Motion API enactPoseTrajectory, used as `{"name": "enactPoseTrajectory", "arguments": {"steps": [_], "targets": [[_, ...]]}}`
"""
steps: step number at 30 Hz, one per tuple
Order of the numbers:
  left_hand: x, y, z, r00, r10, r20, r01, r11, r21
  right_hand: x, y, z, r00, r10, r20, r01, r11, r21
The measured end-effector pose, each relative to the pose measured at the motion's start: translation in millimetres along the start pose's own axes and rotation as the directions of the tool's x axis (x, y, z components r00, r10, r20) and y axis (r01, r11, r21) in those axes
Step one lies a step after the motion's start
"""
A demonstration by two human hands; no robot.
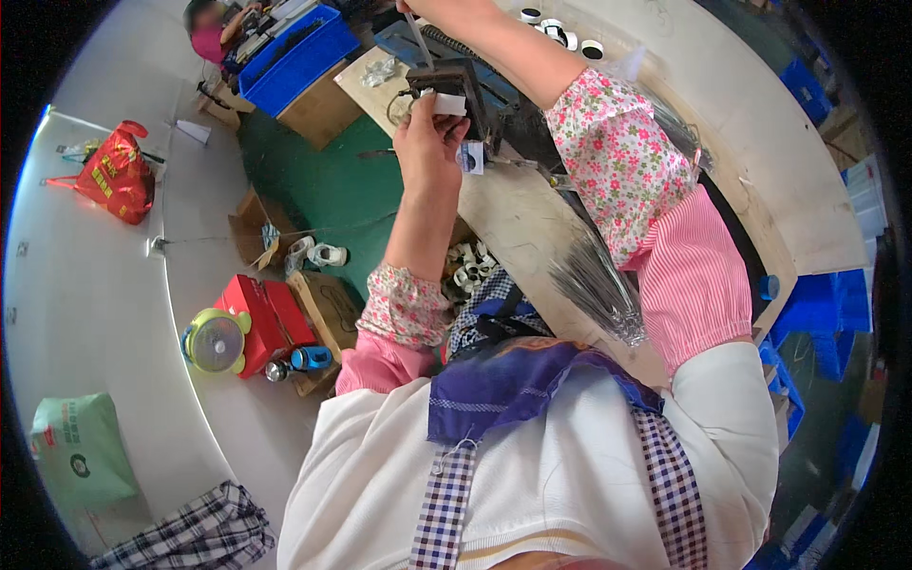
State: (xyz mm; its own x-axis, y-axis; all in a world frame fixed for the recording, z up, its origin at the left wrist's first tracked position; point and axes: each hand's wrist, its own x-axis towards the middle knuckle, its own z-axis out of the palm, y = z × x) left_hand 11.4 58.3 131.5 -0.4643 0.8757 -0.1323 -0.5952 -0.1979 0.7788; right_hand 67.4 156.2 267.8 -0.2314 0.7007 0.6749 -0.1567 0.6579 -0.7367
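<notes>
My left hand (pixel 429 133) is closed in a pinch at a dark metal block-shaped fixture (pixel 456 78) on the bench. A small white piece (pixel 449 104) shows at its fingertips; its kind is not clear. My right arm reaches across the bench, and my right hand (pixel 415 5) is mostly cut off by the upper edge. Its visible fingers are closed on the top of a thin grey bar (pixel 419 44), which slants down to the fixture. A thin dark cable loops beside my left fingers. Bundles of thin grey wires (pixel 603 285) lie on the bench near my right sleeve.
White ring-shaped parts (pixel 560 34) sit at the bench's far side. Clear plastic (pixel 378 71) lies left of the fixture. A blue crate (pixel 299 57) stands at the far left, with a person beyond it. Left of me are a green fan (pixel 215 340) and red boxes (pixel 275 318).
</notes>
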Motion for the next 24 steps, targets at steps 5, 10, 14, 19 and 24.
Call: {"name": "enactPoseTrajectory", "arguments": {"steps": [5,10,14,19,24], "targets": [[15,8,-2,1.000,-0.030,-0.004,0.030,0.994,0.101,5,0,2,1.000,-0.002,0.001,0.002,0.999,0.037],[14,19,4,0.998,-0.067,0.017,0.063,0.981,0.183,7,-4,-7,1.000,-0.030,-0.004,0.030,0.999,-0.036],[14,17,-9,0.979,-0.090,0.184,0.070,0.991,0.116,7,5,-4,0.999,-0.048,0.011,0.048,0.999,-0.007],[2,15,-3,0.986,-0.034,0.166,0.015,0.994,0.110,1,-2,-2,1.000,-0.006,-0.001,0.006,1.000,-0.025],[4,9,2,0.988,0.125,0.096,-0.147,0.947,0.284,11,3,0,0.997,0.056,0.059,-0.059,0.997,0.058]]}}
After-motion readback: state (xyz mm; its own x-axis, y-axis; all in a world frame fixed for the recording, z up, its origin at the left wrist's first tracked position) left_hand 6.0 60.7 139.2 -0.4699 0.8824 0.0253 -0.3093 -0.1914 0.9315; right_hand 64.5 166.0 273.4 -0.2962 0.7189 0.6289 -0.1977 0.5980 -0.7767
